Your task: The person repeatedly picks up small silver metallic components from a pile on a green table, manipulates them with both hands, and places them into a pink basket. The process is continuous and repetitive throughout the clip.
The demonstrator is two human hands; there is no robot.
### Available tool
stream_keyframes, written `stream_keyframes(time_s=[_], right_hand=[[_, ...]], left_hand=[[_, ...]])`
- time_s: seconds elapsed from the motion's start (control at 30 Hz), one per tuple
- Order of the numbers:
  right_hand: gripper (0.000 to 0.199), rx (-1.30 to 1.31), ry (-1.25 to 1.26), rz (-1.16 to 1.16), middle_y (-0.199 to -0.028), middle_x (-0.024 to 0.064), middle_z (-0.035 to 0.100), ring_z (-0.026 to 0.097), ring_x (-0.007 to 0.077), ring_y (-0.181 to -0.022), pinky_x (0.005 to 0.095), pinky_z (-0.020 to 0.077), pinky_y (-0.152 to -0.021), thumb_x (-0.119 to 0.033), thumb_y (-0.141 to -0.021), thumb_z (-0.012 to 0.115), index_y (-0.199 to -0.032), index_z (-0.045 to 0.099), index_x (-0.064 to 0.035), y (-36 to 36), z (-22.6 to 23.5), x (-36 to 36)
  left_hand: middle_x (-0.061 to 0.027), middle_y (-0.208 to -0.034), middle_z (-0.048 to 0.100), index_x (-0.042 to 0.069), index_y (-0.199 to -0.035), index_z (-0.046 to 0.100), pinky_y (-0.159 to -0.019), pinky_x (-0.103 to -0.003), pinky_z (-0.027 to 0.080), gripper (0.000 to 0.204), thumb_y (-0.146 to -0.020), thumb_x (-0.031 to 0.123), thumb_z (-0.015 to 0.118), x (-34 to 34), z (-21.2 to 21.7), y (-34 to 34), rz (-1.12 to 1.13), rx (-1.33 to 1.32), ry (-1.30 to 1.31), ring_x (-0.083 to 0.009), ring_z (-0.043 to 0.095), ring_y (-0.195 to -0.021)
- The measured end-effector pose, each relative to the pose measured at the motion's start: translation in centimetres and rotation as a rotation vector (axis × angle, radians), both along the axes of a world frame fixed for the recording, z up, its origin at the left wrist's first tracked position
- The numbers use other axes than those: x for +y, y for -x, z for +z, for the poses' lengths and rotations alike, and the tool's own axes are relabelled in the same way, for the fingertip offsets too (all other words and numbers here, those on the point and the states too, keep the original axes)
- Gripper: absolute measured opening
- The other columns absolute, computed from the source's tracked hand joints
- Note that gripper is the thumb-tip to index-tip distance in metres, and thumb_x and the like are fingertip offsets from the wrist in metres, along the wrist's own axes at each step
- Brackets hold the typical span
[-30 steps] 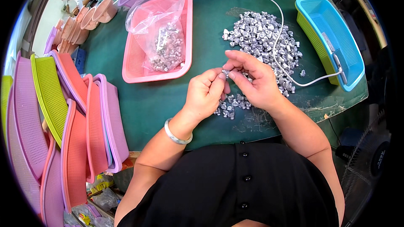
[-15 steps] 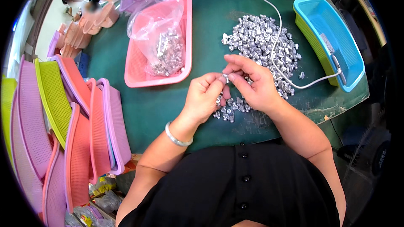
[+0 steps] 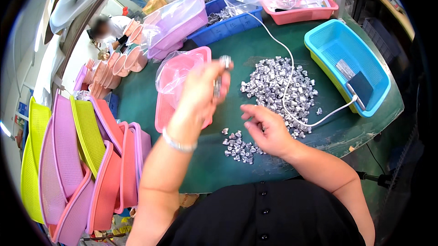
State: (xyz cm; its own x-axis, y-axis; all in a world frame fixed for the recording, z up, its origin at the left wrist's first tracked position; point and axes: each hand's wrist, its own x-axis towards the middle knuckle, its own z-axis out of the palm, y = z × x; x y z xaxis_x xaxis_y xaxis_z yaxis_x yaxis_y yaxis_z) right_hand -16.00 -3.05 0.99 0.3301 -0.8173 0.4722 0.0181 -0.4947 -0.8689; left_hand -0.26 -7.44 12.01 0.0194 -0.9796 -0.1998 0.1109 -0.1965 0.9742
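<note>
I record the left hand (image 3: 200,87) above the counter (image 3: 230,113), overlapping the right side of the pink basket (image 3: 160,113) in my view. Its grip is curled closed on silver parts (image 3: 225,60); at least 2 shiny patches show, 1 at the fingertips and 1 lower, but I cannot count what the palm hides. The right hand (image 3: 270,131) is low, its thumb spread from the forefinger, with nothing visible between them. It is nearest the small heap (image 3: 238,148) of like parts; the large heap (image 3: 273,79) lies beyond, with a white cable (image 3: 288,86) across it. A clear bag (image 3: 165,86) sits in the pink basket.

Handling, in my judgement: each part is light, stiff and metallic, unlikely to break but smooth enough to slip. I would take hold by opposite sides of the body, between thumb and forefinger.
</note>
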Motion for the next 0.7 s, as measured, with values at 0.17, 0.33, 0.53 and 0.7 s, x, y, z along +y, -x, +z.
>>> stream_keyframes(time_s=[0.17, 0.33, 0.53, 0.7], right_hand=[[0.027, 0.126, 0.161, 0.121, -0.08, 0.0122, 0.057, 0.059, 0.0297, -0.071, 0.0354, 0.0487, -0.061, 0.0, -0.077, 0.056, -0.103, 0.055, -0.0021, -0.3, 0.0, 0.0], [0.03, 0.238, 0.259, 0.159, -0.079, 0.0112, 0.057, 0.059, 0.0297, -0.072, 0.0374, 0.049, -0.06, -0.002, -0.076, 0.056, -0.106, 0.054, -0.0033, -0.2, -0.4, -0.3], [0.029, 0.308, 0.285, 0.233, -0.079, 0.0094, 0.058, 0.058, 0.0277, -0.073, 0.0367, 0.0485, -0.06, -0.006, -0.078, 0.055, -0.107, 0.054, -0.0023, -0.1, -0.4, 0.2], [0.028, 0.321, 0.29, 0.244, -0.076, 0.0087, 0.057, 0.057, 0.0269, -0.072, 0.0367, 0.0469, -0.06, -0.008, -0.08, 0.054, -0.107, 0.054, -0.0016, 0.0, -0.4, -0.1]], left_hand=[[-0.0047, -0.063, 0.051, 0.0, -0.081, 0.055, -0.035, -0.019, 0.029, 0.015, -0.086, 0.013, 0.05, -14.7, 0.8, -1.0, 0.105, -0.053, -0.158, -0.0096, 0.045, -0.047], [-0.004, -0.065, 0.051, 0.0, -0.084, 0.052, -0.032, -0.016, 0.026, 0.014, -0.087, 0.013, 0.049, -21.5, -1.2, -2.2, 0.309, -0.036, -0.269, -0.0072, 0.045, -0.048], [-0.0039, -0.065, 0.052, 0.003, -0.08, 0.048, -0.032, -0.016, 0.027, 0.012, -0.087, 0.012, 0.048, -25.7, -2.5, -2.3, 0.396, 0.06, -0.317, -0.0081, 0.047, -0.048], [-0.005, -0.066, 0.05, 0.002, -0.085, 0.045, -0.032, -0.017, 0.027, 0.011, -0.088, 0.012, 0.048, -28.2, -2.2, -3.2, 0.395, 0.325, -0.331, -0.0099, 0.046, -0.049]])
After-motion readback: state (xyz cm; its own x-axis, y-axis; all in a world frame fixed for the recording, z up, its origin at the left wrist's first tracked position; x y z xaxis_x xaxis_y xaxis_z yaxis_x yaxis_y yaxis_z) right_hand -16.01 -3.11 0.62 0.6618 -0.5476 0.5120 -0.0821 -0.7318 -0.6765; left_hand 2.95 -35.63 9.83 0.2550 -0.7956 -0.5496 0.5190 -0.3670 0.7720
